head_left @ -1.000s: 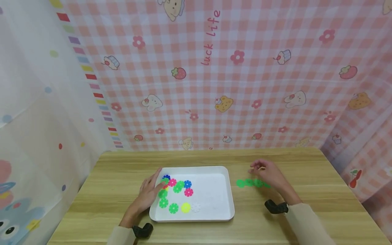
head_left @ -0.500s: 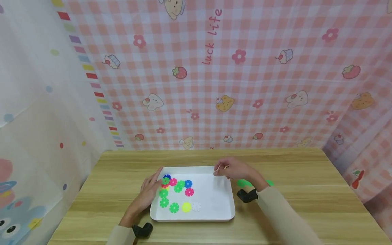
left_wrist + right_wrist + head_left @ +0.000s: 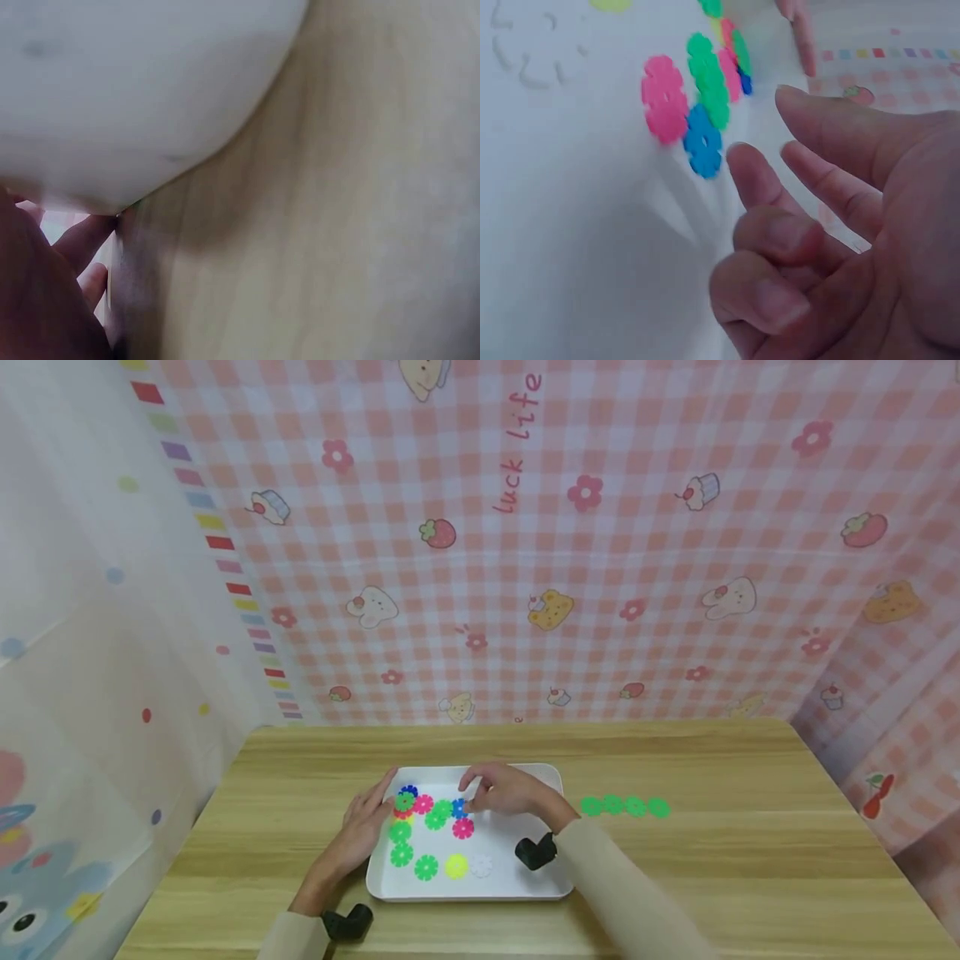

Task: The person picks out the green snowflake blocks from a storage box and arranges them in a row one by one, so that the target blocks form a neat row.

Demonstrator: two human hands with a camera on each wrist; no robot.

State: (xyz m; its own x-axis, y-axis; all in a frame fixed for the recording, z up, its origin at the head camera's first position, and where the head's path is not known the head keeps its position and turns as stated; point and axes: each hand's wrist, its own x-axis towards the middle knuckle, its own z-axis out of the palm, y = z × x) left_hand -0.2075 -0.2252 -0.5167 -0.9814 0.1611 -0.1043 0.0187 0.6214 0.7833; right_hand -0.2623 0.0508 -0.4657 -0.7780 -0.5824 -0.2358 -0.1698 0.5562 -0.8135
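Note:
My left hand point(image 3: 358, 835) holds the left side of a white tray point(image 3: 465, 897), thumb over the rim and fingers along the outside. In the left wrist view, fingertips point(image 3: 97, 229) meet the tray's edge. Several notched plastic snowflake discs lie in the tray's left half. Over the tray, my right hand point(image 3: 510, 789) has thumb and index finger spread and nothing between them. Its fingertips are close to a blue snowflake disc point(image 3: 703, 142), which lies beside a pink one point(image 3: 664, 101) and green ones point(image 3: 709, 79).
Right of the tray, several green snowflake discs point(image 3: 635, 807) form a row on the wooden table point(image 3: 750, 860). A yellow disc point(image 3: 456, 866) and a clear one point(image 3: 482, 865) lie near the tray's front. Behind the table hangs a pink checked cloth point(image 3: 480, 568).
My right hand has moved left from the green row on the table, over the tray's right rim, to the blue disc. My left hand stays on the tray.

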